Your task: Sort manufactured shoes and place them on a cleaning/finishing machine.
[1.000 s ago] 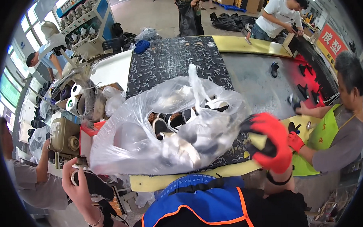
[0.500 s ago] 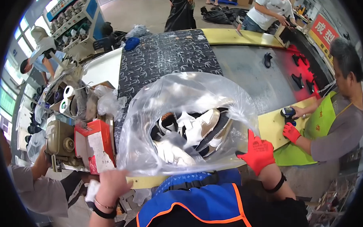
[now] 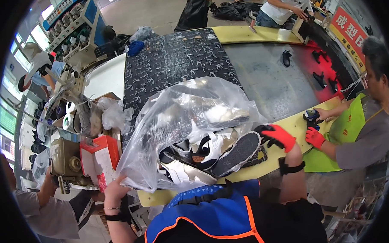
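Note:
A clear plastic bag (image 3: 154,123) lies on the bench in front of me, its mouth toward me. White, black and beige shoe uppers (image 3: 185,173) spill at its opening. One dark grey sole (image 3: 238,154) faces up on the right of the pile. My bare left hand (image 3: 116,188) is closed on the bag's near left edge. My right hand (image 3: 280,137), in a red glove with black fingertips, is beside the sole on the right, its fingers stretched out and apart; whether they touch the shoe I cannot tell. More shoes show dimly through the bag.
A red box (image 3: 99,161) and an olive machine (image 3: 65,156) stand at left. On the right, a co-worker in a green apron (image 3: 353,124) holds a dark shoe (image 3: 311,117). Beyond the patterned cloth (image 3: 171,62), dark shoes lie on a grey conveyor (image 3: 261,76).
The bag's mouth has dropped and slid back on the right, exposing more shoes. My right hand has left the bag's edge and moved up. My left hand has shifted slightly, still holding the bag.

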`<control>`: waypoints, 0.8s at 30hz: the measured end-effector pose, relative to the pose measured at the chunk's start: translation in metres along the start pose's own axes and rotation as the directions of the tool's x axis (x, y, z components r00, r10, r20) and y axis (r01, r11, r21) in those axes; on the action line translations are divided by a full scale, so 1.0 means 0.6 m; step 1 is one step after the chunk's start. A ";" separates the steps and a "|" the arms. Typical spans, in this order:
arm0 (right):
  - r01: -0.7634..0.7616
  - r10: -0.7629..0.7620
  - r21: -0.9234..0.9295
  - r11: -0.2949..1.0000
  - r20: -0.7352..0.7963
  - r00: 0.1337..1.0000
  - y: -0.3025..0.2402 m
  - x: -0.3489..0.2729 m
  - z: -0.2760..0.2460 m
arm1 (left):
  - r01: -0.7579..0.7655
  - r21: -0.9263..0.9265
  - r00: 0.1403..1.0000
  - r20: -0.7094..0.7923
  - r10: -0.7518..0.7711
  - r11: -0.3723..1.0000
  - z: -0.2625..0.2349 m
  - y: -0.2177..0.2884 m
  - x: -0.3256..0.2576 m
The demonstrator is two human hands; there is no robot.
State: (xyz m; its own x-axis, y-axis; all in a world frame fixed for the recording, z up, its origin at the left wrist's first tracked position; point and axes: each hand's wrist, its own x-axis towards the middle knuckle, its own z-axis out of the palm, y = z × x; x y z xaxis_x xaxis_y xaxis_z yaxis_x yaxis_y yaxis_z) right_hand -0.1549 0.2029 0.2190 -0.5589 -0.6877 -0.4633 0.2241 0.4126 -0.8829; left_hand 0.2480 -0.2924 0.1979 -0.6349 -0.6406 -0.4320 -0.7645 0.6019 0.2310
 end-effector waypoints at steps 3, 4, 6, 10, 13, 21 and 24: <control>-0.117 0.122 0.064 0.991 -0.081 0.989 -0.030 -0.004 0.013 | -0.144 -0.182 0.989 0.010 0.148 0.973 -0.029 -0.013 0.006; 0.190 -0.153 0.154 0.970 -0.223 0.963 -0.011 0.018 0.046 | -0.203 -0.183 0.979 -0.021 0.203 0.962 -0.047 0.010 0.000; 0.593 -0.481 0.158 0.789 -0.440 0.758 0.000 0.074 0.107 | -0.219 -0.276 0.975 -0.024 0.221 0.936 -0.083 0.079 -0.030; 0.721 -0.534 0.023 0.693 -0.655 0.534 0.022 0.187 0.152 | -0.322 -0.448 0.941 -0.054 0.334 0.834 -0.111 0.196 -0.044; 0.755 -0.528 0.139 0.641 -0.634 0.565 -0.014 0.201 0.148 | -0.392 -0.341 0.918 -0.082 0.388 0.855 -0.091 0.226 -0.018; 0.678 -0.429 0.450 0.581 -0.539 0.725 0.030 0.190 0.106 | -0.403 -0.384 0.904 -0.026 0.427 0.831 -0.042 0.246 -0.010; 0.714 -0.460 0.346 0.608 -0.579 0.673 0.036 0.194 0.120 | -0.397 -0.372 0.907 -0.017 0.422 0.839 -0.041 0.241 -0.018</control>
State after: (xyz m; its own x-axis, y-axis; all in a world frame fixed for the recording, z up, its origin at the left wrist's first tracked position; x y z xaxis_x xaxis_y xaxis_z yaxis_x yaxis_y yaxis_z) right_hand -0.1576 0.0891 0.1404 -0.9418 -0.3064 0.1384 0.0139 -0.4469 -0.8945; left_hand 0.1414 -0.2103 0.2575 -0.8998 -0.3353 -0.2792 -0.4309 0.5823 0.6893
